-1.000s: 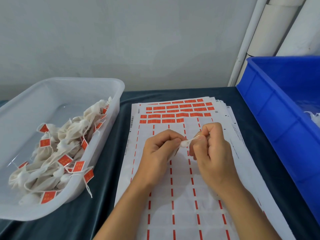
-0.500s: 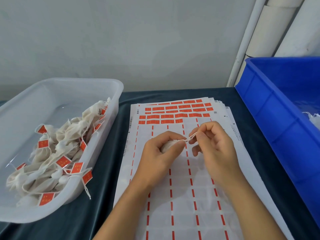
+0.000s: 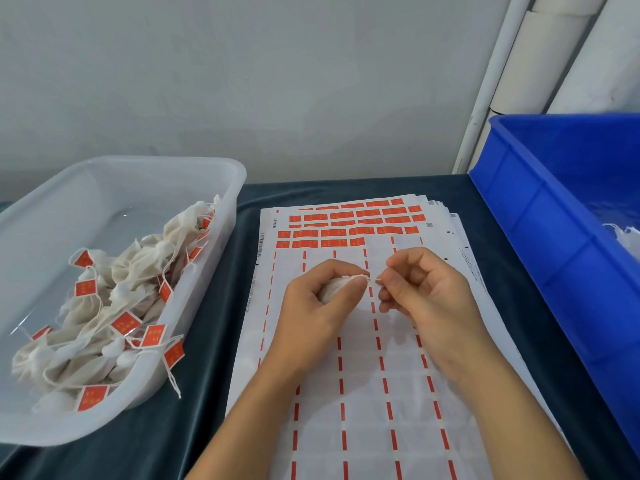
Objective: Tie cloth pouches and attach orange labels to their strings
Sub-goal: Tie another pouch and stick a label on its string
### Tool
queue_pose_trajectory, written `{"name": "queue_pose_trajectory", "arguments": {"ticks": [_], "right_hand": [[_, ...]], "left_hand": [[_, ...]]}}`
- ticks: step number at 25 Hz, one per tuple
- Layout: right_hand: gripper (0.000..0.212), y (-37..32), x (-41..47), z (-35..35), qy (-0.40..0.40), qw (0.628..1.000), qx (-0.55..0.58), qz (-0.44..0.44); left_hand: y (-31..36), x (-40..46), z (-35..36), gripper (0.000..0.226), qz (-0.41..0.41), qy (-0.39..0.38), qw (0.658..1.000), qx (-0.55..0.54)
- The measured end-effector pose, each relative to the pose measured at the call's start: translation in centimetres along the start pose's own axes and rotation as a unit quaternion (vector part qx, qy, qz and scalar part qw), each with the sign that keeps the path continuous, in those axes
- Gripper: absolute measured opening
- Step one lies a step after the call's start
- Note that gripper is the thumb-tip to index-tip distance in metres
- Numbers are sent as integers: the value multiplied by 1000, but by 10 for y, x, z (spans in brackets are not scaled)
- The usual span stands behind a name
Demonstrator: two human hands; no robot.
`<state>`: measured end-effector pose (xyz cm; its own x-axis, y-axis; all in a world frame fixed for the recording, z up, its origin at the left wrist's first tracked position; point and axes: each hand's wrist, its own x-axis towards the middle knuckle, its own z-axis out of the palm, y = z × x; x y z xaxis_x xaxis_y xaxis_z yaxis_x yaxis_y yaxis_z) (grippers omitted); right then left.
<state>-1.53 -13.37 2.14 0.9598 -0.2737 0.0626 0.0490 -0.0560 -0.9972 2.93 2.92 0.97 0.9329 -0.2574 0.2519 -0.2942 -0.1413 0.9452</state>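
Left hand [image 3: 320, 303] grips pouch [image 3: 331, 289], right hand [image 3: 424, 292] pinches string [image 3: 374, 279]; clear tub [image 3: 221, 188] left, blue crate [image 3: 540, 216] right.

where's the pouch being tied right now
In the head view's centre, the pouch sits gripped in the left hand, above the label sheets.

A clear tub [image 3: 221, 188] walls the left and a blue crate [image 3: 540, 216] the right; between them, flat label sheets [image 3: 374, 393] leave the worktop [image 3: 207, 341] open.
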Motion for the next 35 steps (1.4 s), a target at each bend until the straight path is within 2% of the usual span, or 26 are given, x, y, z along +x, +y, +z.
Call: {"name": "queue_pose_trajectory", "arguments": {"ticks": [2, 4, 6, 8, 12, 15, 19, 26, 28, 30, 35], "right_hand": [[10, 1, 1, -2, -29, 999, 10, 22], [5, 1, 1, -6, -74, 989, 118, 50], [15, 1, 2, -9, -106, 960, 248, 73], [17, 1, 4, -10, -113, 941, 311, 75], [16, 6, 6, -5, -41, 956, 286, 42], [14, 7, 7, -5, -45, 937, 345, 41], [15, 9, 8, -2, -23, 937, 345, 49], [15, 7, 9, -3, 12, 905, 416, 86], [15, 6, 8, -4, 10, 919, 384, 86], [15, 4, 7, -5, 13, 935, 344, 84], [17, 3, 9, -5, 59, 959, 268, 77]], "left_hand": [[1, 0, 0, 8, -1, 4, 1000, 3], [2, 0, 1, 8, 1, 2, 1000, 2], [2, 0, 2, 8, 4, -3, 1000, 3], [3, 0, 2, 7, -3, -8, 1000, 5], [3, -2, 4, 7, -23, -40, 999, 27], [3, -5, 7, 13, -22, -74, 996, 36], [0, -6, 9, 15, -13, -65, 997, 48], [-1, -6, 12, 13, -20, -75, 995, 61], [-2, -7, 13, 19, -15, -62, 995, 78], [-4, -6, 14, 12, -20, -44, 995, 85], [-2, -3, 11, 14, -47, 3, 998, 40]]}}
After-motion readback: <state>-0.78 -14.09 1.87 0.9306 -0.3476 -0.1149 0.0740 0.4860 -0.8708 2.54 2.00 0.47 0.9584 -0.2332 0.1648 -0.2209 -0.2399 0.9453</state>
